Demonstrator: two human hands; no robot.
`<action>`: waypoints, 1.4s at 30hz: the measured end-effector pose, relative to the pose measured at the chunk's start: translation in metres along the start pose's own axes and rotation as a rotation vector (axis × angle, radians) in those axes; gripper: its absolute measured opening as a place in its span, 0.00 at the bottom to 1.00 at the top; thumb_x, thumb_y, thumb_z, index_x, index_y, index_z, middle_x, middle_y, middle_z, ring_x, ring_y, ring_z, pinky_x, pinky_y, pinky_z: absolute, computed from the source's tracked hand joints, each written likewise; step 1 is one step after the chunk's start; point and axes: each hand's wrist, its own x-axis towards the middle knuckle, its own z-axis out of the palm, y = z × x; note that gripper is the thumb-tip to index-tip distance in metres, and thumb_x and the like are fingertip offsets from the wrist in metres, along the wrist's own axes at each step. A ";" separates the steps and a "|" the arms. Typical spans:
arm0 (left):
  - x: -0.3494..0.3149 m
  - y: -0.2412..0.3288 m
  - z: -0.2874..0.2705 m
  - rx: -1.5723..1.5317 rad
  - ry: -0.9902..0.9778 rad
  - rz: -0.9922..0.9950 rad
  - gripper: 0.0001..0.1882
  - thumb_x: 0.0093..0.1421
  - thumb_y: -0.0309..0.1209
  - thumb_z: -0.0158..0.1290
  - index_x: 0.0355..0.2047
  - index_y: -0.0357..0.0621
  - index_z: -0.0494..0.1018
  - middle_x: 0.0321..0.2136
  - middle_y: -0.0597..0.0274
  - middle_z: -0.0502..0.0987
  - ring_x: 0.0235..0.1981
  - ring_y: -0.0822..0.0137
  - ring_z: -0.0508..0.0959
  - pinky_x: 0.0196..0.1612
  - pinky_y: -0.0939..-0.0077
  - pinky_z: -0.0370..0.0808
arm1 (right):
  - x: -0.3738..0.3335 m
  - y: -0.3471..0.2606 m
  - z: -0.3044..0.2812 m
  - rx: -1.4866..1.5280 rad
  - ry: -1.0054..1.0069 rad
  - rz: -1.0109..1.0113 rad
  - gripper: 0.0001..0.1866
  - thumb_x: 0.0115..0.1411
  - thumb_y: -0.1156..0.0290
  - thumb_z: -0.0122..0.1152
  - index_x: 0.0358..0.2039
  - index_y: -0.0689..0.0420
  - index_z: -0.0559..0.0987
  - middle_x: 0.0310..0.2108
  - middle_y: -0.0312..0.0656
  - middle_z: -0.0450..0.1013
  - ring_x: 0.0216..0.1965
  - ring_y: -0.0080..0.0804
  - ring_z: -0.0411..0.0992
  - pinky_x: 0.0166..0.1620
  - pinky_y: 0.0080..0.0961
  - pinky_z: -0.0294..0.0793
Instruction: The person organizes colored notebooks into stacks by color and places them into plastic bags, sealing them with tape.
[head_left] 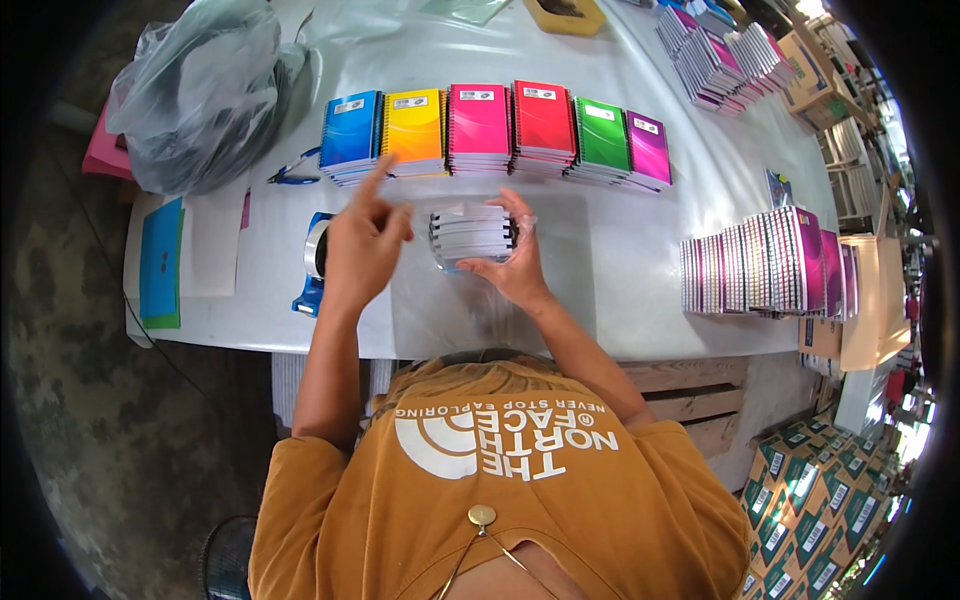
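My right hand (515, 262) grips a small stack of spiral notebooks (470, 232) wrapped in clear plastic, thumb at the near side and fingers round the right end. The page edges face up toward me. To its left, my left hand (368, 245) is raised with the index finger stretched out and the thumb apart, holding nothing. That fingertip overlaps the lower edge of the yellow notebook stack (414, 125) in view; whether it touches I cannot tell. A blue tape dispenser (308, 292) stands beside my left wrist.
A row of notebook piles continues with blue (350, 130), pink (478, 122), red (543, 120), green (602, 135) and purple (649, 150). Blue-handled pliers (294, 172) lie near a grey plastic bag (205, 100). More notebooks (755, 265) line the right side; sheets (160, 262) lie left.
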 end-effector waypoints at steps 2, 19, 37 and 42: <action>0.006 -0.004 -0.007 -0.288 0.121 0.035 0.26 0.62 0.31 0.49 0.60 0.45 0.59 0.27 0.64 0.74 0.29 0.78 0.72 0.32 0.83 0.69 | 0.000 -0.006 0.001 0.021 0.025 0.051 0.52 0.39 0.65 0.78 0.60 0.60 0.53 0.49 0.43 0.62 0.49 0.31 0.65 0.53 0.27 0.67; -0.030 -0.057 0.087 0.506 0.298 0.602 0.17 0.57 0.34 0.54 0.47 0.48 0.75 0.54 0.64 0.69 0.58 0.55 0.61 0.56 0.61 0.54 | 0.010 -0.020 0.017 -0.213 0.257 0.209 0.24 0.61 0.64 0.54 0.56 0.61 0.67 0.47 0.51 0.70 0.49 0.40 0.67 0.54 0.34 0.63; 0.062 -0.016 0.030 0.415 -0.300 0.477 0.10 0.53 0.34 0.56 0.36 0.47 0.79 0.38 0.54 0.78 0.42 0.62 0.77 0.55 0.65 0.62 | -0.018 -0.048 0.012 -0.961 -0.067 -0.284 0.18 0.55 0.69 0.57 0.47 0.58 0.74 0.50 0.40 0.66 0.54 0.37 0.61 0.57 0.36 0.58; 0.076 0.006 0.025 -0.309 -0.118 0.328 0.11 0.56 0.31 0.55 0.36 0.35 0.77 0.31 0.54 0.79 0.36 0.66 0.77 0.48 0.72 0.69 | -0.017 -0.048 0.012 -0.969 -0.028 -0.310 0.18 0.55 0.70 0.57 0.47 0.57 0.75 0.49 0.38 0.67 0.53 0.36 0.63 0.55 0.35 0.59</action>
